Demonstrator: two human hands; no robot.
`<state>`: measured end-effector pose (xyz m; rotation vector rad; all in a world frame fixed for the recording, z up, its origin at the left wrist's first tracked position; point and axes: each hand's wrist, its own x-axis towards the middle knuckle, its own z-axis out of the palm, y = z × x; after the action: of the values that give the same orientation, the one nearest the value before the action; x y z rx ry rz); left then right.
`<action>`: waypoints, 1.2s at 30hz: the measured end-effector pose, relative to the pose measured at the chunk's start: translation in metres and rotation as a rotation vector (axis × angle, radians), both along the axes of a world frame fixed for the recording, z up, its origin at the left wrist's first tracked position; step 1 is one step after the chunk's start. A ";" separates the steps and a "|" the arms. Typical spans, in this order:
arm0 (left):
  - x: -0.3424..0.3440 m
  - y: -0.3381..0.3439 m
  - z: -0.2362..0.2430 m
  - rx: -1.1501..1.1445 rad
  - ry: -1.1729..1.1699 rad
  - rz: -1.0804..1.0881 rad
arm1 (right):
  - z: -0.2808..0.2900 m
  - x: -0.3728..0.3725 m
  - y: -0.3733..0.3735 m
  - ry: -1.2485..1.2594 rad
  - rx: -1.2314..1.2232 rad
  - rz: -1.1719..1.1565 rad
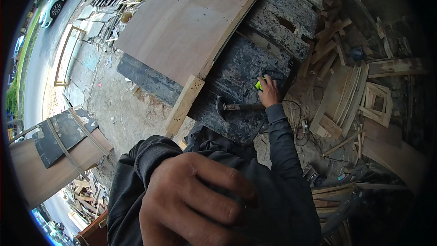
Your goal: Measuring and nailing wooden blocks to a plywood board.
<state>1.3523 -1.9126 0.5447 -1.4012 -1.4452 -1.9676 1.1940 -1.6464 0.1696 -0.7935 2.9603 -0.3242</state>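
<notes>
My right hand [269,92] reaches forward over a dark, worn tabletop [227,70] and is closed around a small bright yellow-green object [261,83]. Its kind is mostly hidden by the fingers. Just left of that wrist lies a claw hammer [239,107], its dark head to the left and its handle ending near my sleeve. Large in the foreground, my left hand [195,196] is raised close to the camera with its fingers curled. Whatever it may hold is hidden beneath the fingers. A plywood panel [182,27] edged with wooden strips lies across the table's far left part.
A light wooden batten [184,105] sticks out at the panel's near corner. Scrap wood [334,41] and stacked thin boards [341,95] lie to the right. A black cable [299,114] hangs beside the table. Another plywood sheet [27,173] stands at left, near a road with a parked car [57,0].
</notes>
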 end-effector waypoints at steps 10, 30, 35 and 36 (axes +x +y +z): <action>0.016 -0.035 -0.138 -0.355 -0.531 0.666 | 0.107 0.128 -0.097 -0.931 -1.103 -0.347; 0.125 -0.118 -0.277 -0.736 -1.041 0.411 | 0.126 0.096 -0.161 -1.382 -0.861 -0.063; 0.190 -0.201 -0.295 -0.572 -1.612 0.069 | 0.179 -0.097 -0.060 -0.853 -1.356 -0.569; 0.200 -0.211 -0.296 -0.580 -1.583 -0.007 | 0.181 -0.137 -0.031 -0.790 -1.487 -0.595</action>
<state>1.5525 -2.1238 0.2483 0.4781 -2.6444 -2.8419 1.0574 -1.6770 0.3505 0.2993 1.6914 -2.2489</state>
